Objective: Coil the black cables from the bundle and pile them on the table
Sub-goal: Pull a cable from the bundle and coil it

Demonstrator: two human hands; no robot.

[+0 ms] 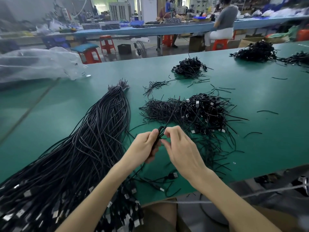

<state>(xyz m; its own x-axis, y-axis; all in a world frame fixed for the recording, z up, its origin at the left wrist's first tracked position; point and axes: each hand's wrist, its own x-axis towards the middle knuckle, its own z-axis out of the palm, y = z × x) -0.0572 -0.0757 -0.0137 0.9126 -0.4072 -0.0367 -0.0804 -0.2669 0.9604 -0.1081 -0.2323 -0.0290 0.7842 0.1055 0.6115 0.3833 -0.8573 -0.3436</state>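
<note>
My left grip (145, 146) clamps the folded cable (158, 133) mid-coil; my right grip (180, 148) pinches its loose strand. It seems light and springy, best held at the bends.

Green table (267, 148) under cable bundle (93, 139), coiled piles (204, 113).

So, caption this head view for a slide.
Left hand and right hand coil a black cable between bundle and pile on green table.

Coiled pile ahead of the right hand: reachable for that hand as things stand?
Probably yes: the coiled pile lies just beyond the right hand, only loose ties between; but its fingers are pinching the cable.
</note>
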